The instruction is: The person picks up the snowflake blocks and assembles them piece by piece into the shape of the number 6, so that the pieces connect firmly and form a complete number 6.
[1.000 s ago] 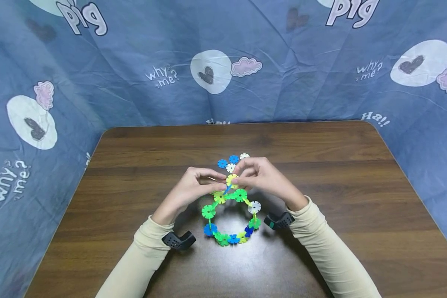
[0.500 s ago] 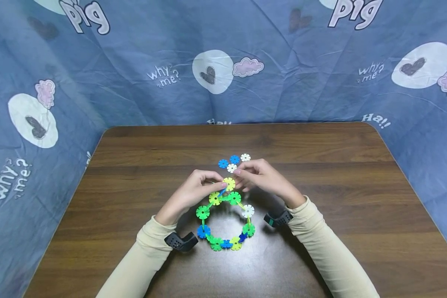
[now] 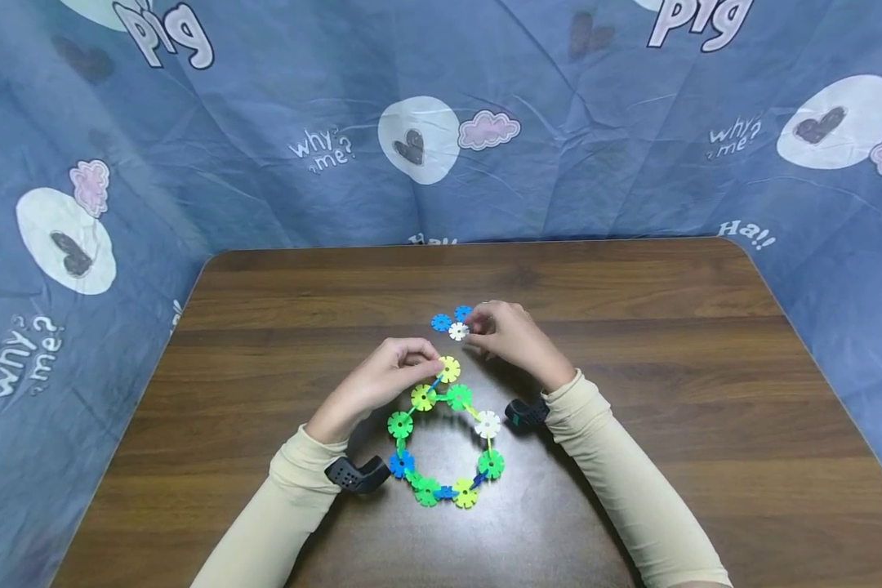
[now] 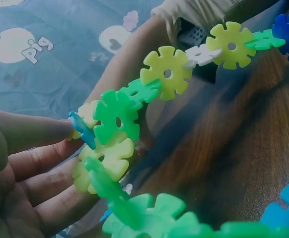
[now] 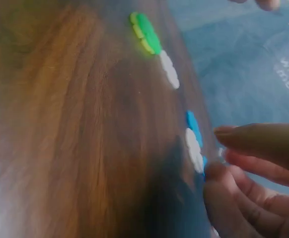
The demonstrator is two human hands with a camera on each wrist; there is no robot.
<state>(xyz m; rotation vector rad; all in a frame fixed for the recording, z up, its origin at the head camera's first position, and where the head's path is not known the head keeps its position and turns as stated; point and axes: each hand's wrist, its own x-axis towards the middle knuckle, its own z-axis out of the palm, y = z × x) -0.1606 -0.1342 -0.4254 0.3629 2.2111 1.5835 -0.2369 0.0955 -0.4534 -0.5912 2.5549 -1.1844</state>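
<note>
A ring of interlocking snowflake discs (image 3: 459,398) in green, yellow, blue and white lies before me in the head view. My left hand (image 3: 389,376) pinches the end of a short branch at the ring's far side. That branch consists of a yellow snowflake disc (image 3: 450,369) and a blue one (image 4: 82,130), with the thumb against the blue in the left wrist view. My right hand (image 3: 510,336) hovers beside loose discs, its thumb and forefinger apart. Nearest to its fingertips are a white disc (image 3: 458,331) and a blue disc (image 3: 462,313); another white one is hidden behind this hand.
Another loose blue disc (image 3: 440,322) lies left of the white one. Both wrists wear black devices (image 3: 356,475). The wooden table (image 3: 669,367) ends at its far edge against a blue printed cloth (image 3: 265,196).
My right hand has let go of the yellow disc and moved away to the loose discs, covering the farther white one. My left hand keeps its pinch while the ring has shifted slightly toward me.
</note>
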